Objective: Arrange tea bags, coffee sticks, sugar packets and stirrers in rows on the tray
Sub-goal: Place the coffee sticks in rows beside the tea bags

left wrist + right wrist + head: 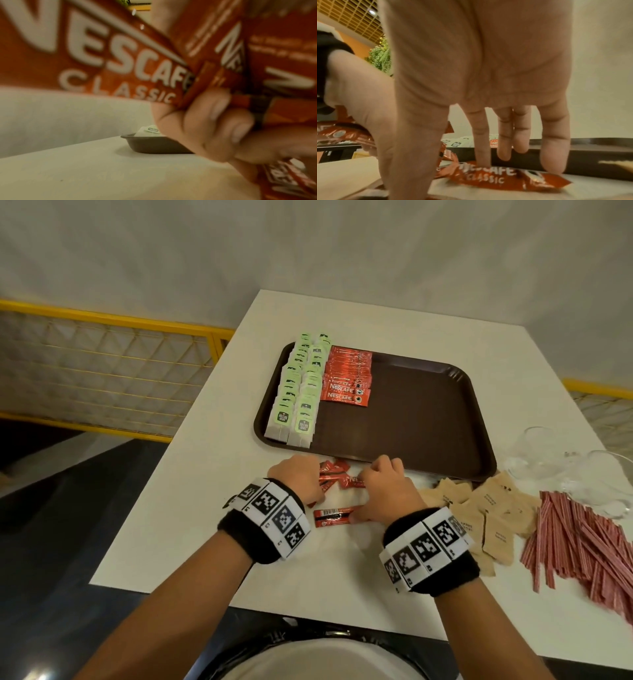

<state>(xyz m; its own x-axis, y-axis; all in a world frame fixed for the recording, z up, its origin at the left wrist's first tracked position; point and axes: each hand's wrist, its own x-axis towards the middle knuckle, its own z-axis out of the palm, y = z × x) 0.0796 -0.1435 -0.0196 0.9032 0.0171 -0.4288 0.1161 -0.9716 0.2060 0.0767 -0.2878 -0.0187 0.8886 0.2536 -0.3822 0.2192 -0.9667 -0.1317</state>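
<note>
white table (pixel 219 474) | pale wall (pixel 308 241) | yellow mesh railing (pixel 102 361)

white table (pixel 212 508), clear glasses (pixel 561 474), yellow railing (pixel 113 320)

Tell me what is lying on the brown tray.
On the tray: two rows of green tea bags along its left side, and beside them one row of overlapped red coffee sticks. The rest is bare. Anything beneath the overlapped packets is hidden.
</note>
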